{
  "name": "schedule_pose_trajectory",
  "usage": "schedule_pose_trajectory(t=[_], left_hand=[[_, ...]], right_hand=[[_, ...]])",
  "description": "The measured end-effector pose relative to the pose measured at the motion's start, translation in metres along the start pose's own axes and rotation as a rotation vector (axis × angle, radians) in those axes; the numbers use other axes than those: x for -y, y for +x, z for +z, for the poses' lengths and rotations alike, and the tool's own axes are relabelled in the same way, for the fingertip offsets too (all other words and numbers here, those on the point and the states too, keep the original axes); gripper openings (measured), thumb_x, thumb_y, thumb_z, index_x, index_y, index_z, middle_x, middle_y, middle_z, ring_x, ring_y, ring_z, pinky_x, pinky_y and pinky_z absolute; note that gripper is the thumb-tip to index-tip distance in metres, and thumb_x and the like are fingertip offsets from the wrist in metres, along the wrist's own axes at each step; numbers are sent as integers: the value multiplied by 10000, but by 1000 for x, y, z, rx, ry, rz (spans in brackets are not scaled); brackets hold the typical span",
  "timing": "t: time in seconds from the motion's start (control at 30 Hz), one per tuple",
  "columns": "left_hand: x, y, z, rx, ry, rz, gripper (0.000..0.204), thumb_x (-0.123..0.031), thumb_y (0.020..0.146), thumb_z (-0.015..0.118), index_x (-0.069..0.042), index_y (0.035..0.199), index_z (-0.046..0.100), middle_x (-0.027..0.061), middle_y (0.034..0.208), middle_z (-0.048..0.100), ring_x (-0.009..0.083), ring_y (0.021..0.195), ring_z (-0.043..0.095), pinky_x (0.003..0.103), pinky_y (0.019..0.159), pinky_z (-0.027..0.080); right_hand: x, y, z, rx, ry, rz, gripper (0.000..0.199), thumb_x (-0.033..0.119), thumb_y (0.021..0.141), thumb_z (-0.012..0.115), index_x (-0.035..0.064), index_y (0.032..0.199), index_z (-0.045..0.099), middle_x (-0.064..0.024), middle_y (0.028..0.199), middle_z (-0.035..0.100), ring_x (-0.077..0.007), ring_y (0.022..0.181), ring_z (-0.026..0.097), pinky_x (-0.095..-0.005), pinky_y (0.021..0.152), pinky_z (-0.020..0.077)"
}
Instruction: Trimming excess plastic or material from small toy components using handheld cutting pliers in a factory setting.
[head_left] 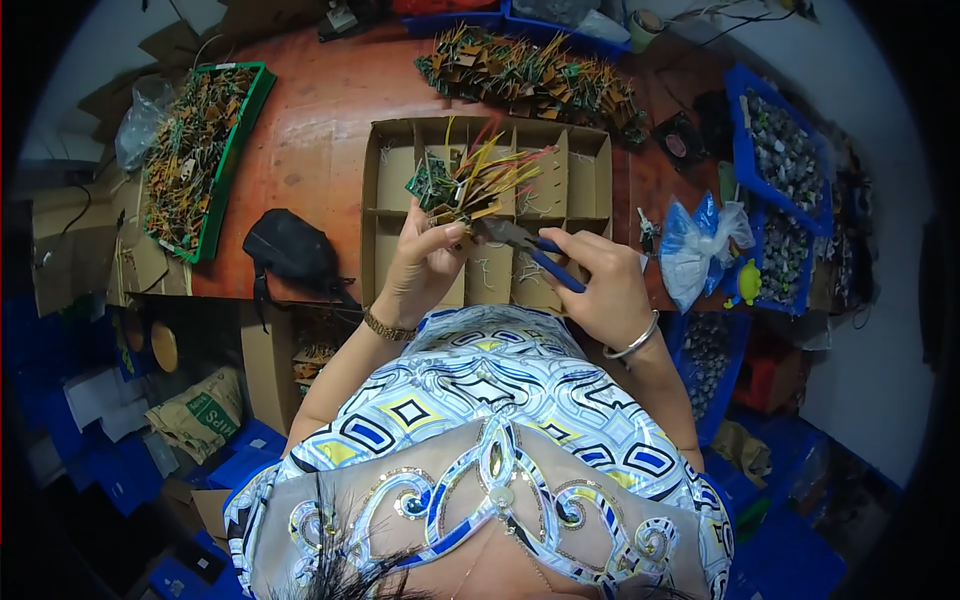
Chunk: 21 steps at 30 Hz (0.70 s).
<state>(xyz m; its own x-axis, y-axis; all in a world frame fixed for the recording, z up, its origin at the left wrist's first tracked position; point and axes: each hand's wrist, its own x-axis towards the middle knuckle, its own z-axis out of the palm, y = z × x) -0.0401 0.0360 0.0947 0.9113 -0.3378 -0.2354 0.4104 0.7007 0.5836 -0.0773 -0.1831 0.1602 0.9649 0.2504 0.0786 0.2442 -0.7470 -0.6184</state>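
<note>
Left hand (425, 255) closed around a small green circuit board (432, 185) bristling with stiff coloured wire leads, held over the divided cardboard tray (385, 165) on the reddish worktop (310, 140). Right hand (600, 285) closed on blue-handled cutters (525, 245) — tips at the lead bases (best kept flush, board steady).

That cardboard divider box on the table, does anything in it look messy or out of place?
Mostly tidy. The cardboard box has only thin wire scraps lying loose in several compartments. The left hand holds a small circuit board with splayed coloured wires above it; the right hand holds blue-handled cutters.
</note>
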Motion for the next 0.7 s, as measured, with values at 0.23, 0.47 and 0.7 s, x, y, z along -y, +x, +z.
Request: schedule_pose_trajectory(t=[0.23, 0.47, 0.7], left_hand=[[6, 9, 10, -175, -218, -120, 699, -683, 850, 478, -84, 1207, 525, 88, 1144, 616, 177, 942, 609, 290, 688, 479], [8, 26, 21, -324, -213, -166, 470, -507, 930, 473, -93, 1108, 609, 69, 980, 680, 202, 856, 656, 344, 737, 564], [0, 23, 6, -58, -264, -228, 428, -441, 917, 532, -64, 1107, 605, 96, 938, 678, 209, 782, 669, 331, 700, 575]], right_hand=[[-25, 22, 70, -194, 968, 187, 239, -16, 825, 657, 16, 1039, 556, -25, 950, 632, -86, 871, 592, -226, 775, 475], [11, 33, 68, -407, 400, -312, 359, -101, 688, 633, 24, 1015, 556, -103, 992, 653, -235, 862, 627, -309, 803, 488], [7, 29, 53, -206, 502, -630, 315, -113, 654, 561, 34, 932, 560, -178, 989, 666, -322, 841, 651, -410, 804, 502]])
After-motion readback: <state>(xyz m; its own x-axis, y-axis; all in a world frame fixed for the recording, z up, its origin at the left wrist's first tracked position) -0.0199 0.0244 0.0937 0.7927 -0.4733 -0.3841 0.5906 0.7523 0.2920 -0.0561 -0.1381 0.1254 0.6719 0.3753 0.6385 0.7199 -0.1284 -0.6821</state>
